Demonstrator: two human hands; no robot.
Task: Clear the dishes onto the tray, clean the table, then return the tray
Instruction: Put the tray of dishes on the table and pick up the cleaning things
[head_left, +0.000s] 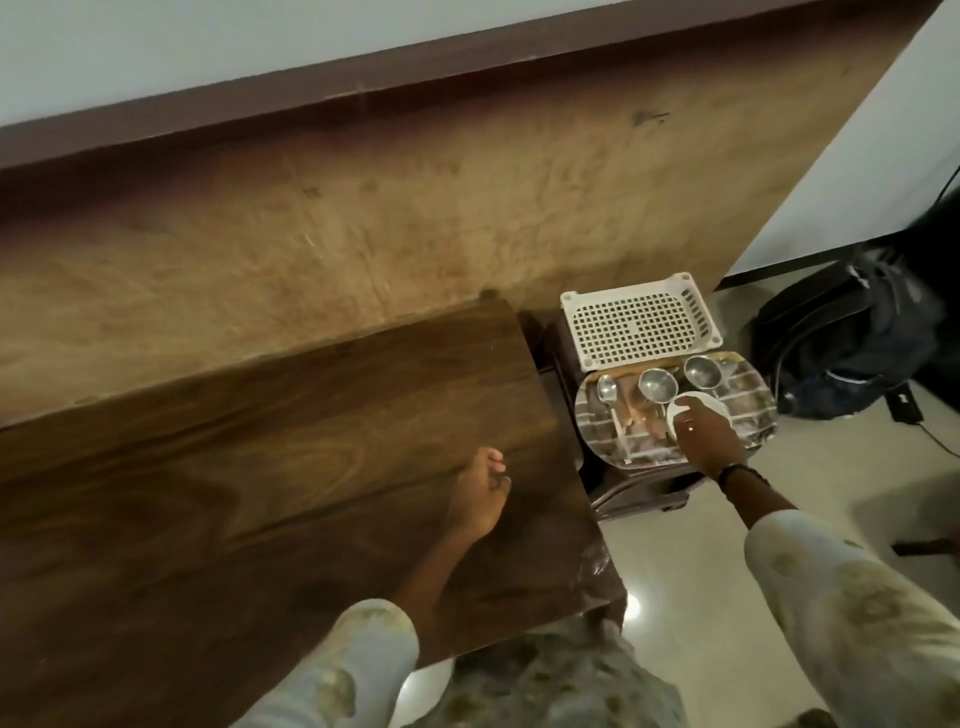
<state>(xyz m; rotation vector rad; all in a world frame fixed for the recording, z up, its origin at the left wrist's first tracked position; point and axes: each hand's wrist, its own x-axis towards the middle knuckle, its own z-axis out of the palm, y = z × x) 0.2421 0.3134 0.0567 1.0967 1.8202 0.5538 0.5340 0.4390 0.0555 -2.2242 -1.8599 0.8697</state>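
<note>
Right hand (698, 431), grip closed on white plate (680, 402) over oval tray (753, 415) right of the surface (260, 467); left hand (480, 493) rests open and empty, farther from tray

Dishes gathered on a tray beside a dark wooden table.

At right of centre in the frame, an oval patterned tray (756, 415) lies flat on a low dark stand, holding two steel bowls (657, 385) (702, 371) upright along its far edge, a steel spoon (607, 391) at its left end, and a white plate (680, 408) partly hidden near the middle. The table (270, 431), brown with a wavy grain, fills the lower left, its right edge just beside the tray.
</note>
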